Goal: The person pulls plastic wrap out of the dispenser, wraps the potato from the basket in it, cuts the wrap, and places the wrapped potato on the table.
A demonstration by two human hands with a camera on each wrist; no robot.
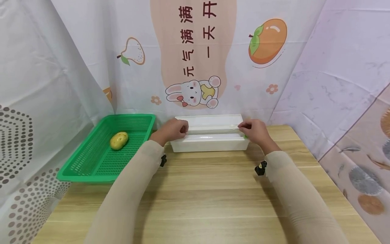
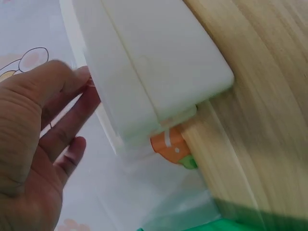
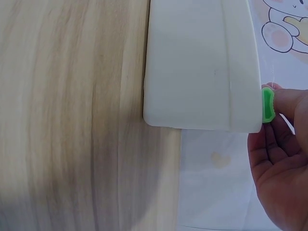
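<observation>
A long white cling film box point(image 1: 210, 145) stands at the far edge of the table, its lid point(image 1: 210, 120) raised at the back. My left hand point(image 1: 175, 130) is at the box's left end; in the left wrist view its thumb and forefinger pinch at the rim, apparently on clear film that is hard to see. At the other end, my right hand point(image 1: 254, 130) also pinches at the rim with thumb and fingers. A green slider point(image 3: 268, 104) sits on the edge against my right thumb. Glare hides how far the clear film reaches.
A green plastic basket point(image 1: 65, 177) stands on the left with a potato point(image 1: 119, 140) in it. Right behind the box hangs a printed curtain point(image 1: 134, 91). The wooden table point(image 1: 207, 196) stretches between my forearms.
</observation>
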